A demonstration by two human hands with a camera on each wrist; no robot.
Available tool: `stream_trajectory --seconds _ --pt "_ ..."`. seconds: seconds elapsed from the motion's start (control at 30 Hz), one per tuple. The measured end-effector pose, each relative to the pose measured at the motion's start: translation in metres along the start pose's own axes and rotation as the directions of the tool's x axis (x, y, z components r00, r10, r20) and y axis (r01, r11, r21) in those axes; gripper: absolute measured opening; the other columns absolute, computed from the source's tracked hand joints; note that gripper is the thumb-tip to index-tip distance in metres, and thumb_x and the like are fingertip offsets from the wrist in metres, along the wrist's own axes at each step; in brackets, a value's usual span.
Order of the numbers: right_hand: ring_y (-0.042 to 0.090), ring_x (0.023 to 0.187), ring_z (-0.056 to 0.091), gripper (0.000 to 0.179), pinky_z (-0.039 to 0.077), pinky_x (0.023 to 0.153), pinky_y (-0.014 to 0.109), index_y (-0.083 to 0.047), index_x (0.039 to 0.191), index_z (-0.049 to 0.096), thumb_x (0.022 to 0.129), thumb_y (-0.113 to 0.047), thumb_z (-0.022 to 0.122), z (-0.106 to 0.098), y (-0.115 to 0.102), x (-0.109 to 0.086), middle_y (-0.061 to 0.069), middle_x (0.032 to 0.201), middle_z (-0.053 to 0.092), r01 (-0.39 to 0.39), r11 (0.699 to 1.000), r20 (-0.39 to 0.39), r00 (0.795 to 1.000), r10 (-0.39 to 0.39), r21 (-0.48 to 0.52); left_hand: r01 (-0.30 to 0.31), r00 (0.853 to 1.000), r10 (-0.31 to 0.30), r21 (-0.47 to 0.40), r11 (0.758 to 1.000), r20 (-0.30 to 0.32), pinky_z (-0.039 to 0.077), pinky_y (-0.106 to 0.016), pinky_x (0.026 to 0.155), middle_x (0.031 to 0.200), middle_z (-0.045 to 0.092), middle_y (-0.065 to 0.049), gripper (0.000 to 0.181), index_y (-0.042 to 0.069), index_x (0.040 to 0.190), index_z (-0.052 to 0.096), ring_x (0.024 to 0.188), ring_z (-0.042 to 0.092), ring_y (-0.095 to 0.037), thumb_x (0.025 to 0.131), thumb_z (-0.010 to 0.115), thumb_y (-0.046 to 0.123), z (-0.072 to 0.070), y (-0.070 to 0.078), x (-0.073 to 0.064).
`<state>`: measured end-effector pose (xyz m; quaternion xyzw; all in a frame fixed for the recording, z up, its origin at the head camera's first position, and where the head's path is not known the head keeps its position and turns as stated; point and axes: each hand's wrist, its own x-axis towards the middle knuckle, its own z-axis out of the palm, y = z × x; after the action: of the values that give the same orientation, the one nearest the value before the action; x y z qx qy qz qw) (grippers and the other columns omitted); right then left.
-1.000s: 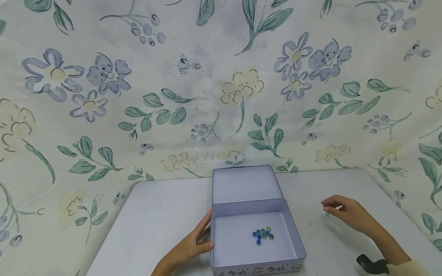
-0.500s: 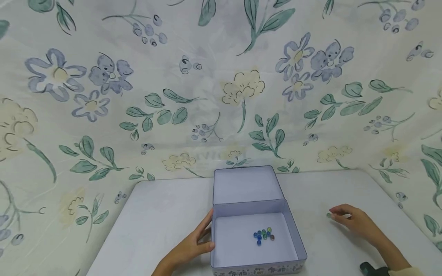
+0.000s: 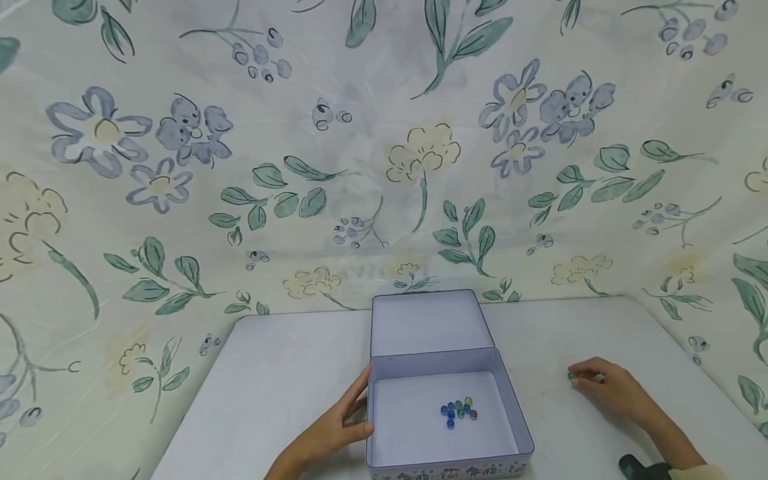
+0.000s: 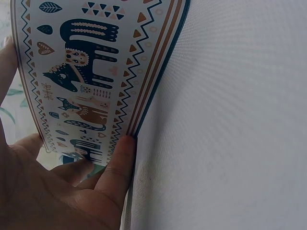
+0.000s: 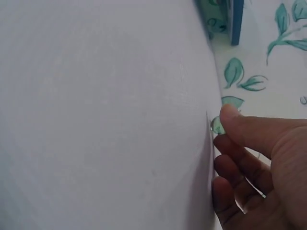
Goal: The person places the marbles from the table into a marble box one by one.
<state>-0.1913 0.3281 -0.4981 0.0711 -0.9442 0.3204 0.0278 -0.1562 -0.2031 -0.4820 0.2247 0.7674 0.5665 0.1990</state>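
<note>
A metal tin box (image 3: 449, 460) stands on the white table with its hinged lid (image 3: 427, 323) tipped back. Several glass marbles (image 3: 459, 408), blue, green, yellow-green and brown, lie together on its floor. My left hand (image 3: 336, 427) rests against the tin's left side, fingers spread; in the left wrist view the fingers touch the patterned side wall (image 4: 88, 62). Right of the tin, my right hand (image 3: 615, 387) pinches a green marble (image 5: 217, 125) between thumb and forefinger at the table surface. Its other fingers are curled loosely.
The white table (image 3: 288, 353) reaches back to a flower-printed cloth (image 3: 360, 167) hanging behind it. A dark strap device (image 3: 642, 468) sits at my right wrist. The tin's raised walls stand between my two hands.
My right hand has come down and slightly toward me onto the green marble, and its fingertips have closed round it. My left hand and the tin look still.
</note>
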Motion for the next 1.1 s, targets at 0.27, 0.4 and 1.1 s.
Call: stream_trajectory --seconds 0.27,0.4,1.1 --pt "-0.008 0.083 0.055 0.021 0.052 0.071 0.020 -0.010 0.107 0.072 0.087 -0.013 0.075 0.003 0.000 0.002 0.002 0.102 0.071 0.011 0.999 -0.020 1.000 -0.011 -0.032 0.022 1.000 -0.022 -0.009 1.000 -0.017 0.036 -0.069 0.110 0.168 -0.002 -0.020 0.089 0.033 0.162 0.001 0.143 0.016 -0.064 0.098 0.063 0.034 0.001 -0.001 -0.002" --pt "-0.004 0.083 0.057 0.021 0.052 0.071 0.020 -0.009 0.106 0.071 0.086 -0.013 0.075 0.004 -0.001 0.002 0.003 0.103 0.071 0.006 0.999 -0.024 1.000 -0.007 -0.048 0.027 1.000 -0.027 -0.012 1.000 -0.016 0.036 -0.069 0.109 0.168 -0.003 -0.020 0.089 0.032 0.162 0.000 0.143 0.015 -0.064 0.098 0.063 0.035 0.001 -0.001 -0.002" --pt "0.012 0.091 0.062 0.021 0.055 0.079 0.032 -0.007 0.108 0.071 0.091 -0.018 0.072 0.002 -0.010 0.001 0.005 0.104 0.071 -0.056 0.998 -0.011 0.998 0.056 -0.024 0.011 1.000 -0.011 -0.016 1.000 -0.007 0.037 -0.068 0.110 0.167 -0.001 -0.022 0.090 0.031 0.162 0.000 0.143 0.016 -0.064 0.098 0.063 0.036 0.000 -0.002 -0.001"
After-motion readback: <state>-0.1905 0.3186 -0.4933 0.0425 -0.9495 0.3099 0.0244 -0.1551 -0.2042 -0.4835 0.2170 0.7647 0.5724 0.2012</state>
